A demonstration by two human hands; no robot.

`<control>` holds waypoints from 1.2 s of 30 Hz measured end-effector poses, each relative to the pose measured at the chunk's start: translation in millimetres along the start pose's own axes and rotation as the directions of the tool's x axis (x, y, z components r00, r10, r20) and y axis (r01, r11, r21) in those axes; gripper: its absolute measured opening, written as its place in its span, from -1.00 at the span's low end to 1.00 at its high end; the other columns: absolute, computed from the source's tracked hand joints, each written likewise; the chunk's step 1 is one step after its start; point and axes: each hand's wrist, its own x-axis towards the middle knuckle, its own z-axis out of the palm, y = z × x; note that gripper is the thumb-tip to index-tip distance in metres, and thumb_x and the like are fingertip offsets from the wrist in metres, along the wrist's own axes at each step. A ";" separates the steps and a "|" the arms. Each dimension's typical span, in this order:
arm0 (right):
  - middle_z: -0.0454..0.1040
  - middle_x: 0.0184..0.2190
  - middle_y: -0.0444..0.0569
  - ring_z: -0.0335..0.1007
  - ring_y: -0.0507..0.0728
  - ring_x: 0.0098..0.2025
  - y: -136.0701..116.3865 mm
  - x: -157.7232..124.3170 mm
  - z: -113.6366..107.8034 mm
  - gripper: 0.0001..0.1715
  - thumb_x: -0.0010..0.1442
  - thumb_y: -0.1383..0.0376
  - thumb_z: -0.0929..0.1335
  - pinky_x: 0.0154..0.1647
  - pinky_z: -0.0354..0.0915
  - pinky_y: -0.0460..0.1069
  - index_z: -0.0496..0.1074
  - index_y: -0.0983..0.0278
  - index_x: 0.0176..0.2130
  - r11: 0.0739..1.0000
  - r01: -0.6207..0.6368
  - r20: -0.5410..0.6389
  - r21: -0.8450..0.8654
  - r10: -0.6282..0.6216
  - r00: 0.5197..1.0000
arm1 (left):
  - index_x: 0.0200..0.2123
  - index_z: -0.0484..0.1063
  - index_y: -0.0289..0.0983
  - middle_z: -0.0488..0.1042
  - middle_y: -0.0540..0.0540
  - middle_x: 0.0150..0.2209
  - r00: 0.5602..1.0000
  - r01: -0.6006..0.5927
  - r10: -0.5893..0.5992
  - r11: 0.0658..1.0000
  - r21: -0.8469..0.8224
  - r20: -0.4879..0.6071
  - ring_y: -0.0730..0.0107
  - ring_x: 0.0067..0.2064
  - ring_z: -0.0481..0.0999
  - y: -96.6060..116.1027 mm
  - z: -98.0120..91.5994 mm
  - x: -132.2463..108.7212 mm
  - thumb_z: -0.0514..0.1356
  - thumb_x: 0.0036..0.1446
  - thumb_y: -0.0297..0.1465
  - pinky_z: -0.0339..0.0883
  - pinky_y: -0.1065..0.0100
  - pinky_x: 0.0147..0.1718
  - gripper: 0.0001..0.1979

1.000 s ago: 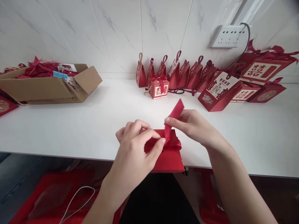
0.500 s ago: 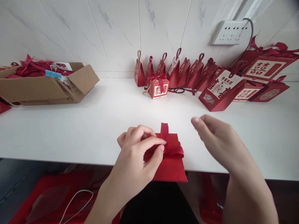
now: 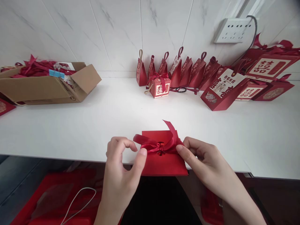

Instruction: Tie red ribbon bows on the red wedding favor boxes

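A flat red gift box (image 3: 164,162) lies at the near edge of the white counter (image 3: 93,125), partly overhanging it. A dark red ribbon (image 3: 159,145) is tied in a bow across its top, with one tail sticking up. My left hand (image 3: 124,168) pinches the bow's left loop between thumb and forefinger. My right hand (image 3: 201,159) pinches the bow's right loop. Both hands sit on opposite sides of the knot.
An open cardboard box (image 3: 49,84) full of red ribbons stands at the back left. A row of small red gift bags (image 3: 182,72) and a small red cube box (image 3: 160,87) line the wall. Larger red boxes (image 3: 246,84) are stacked at right under a wall socket (image 3: 231,29).
My right hand let go of the ribbon tail, swung out to the right, then came back to grip the bow's right loop. The left hand shifted left, and the bow is spread wider.
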 end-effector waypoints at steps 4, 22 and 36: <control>0.06 -0.63 -0.19 -0.07 -0.03 -0.59 -1.0 -1.5 3.4 -0.46 0.22 -0.06 0.19 -0.63 -0.04 -0.12 0.10 0.25 -0.57 0.999 0.017 -0.045 0.034 -0.015 0.999 | -0.36 0.29 -0.17 0.32 -0.02 -0.34 0.995 0.061 -0.062 0.998 0.011 0.078 0.33 -0.29 0.31 0.1 2.3 -4.3 0.13 0.09 -0.21 0.25 0.35 -0.35 -0.83; 0.03 -0.64 -0.20 -0.10 -0.04 -0.58 18.5 3.7 18.9 -0.55 0.18 0.14 0.30 -0.59 -0.09 -0.11 0.13 0.28 -0.61 0.868 0.142 -0.065 0.475 -0.126 0.990 | -0.57 0.18 -0.25 0.20 0.00 -0.39 0.942 0.327 -0.331 0.854 -0.404 0.063 0.50 -0.43 0.22 17.4 13.2 -12.5 0.11 0.11 -0.28 0.12 0.50 -0.57 -0.73; 0.02 -0.69 -0.21 -0.12 -0.06 -0.63 24.2 8.1 20.2 -0.54 0.06 0.16 0.37 -0.65 -0.11 -0.12 0.13 0.27 -0.67 0.657 0.037 0.010 0.753 -0.067 0.998 | -0.58 0.23 -0.26 0.28 -0.07 -0.05 0.946 0.320 -0.303 0.822 -0.472 0.113 0.29 -0.01 0.35 9.2 14.8 -14.9 0.08 0.15 -0.32 0.32 0.46 -0.29 -0.72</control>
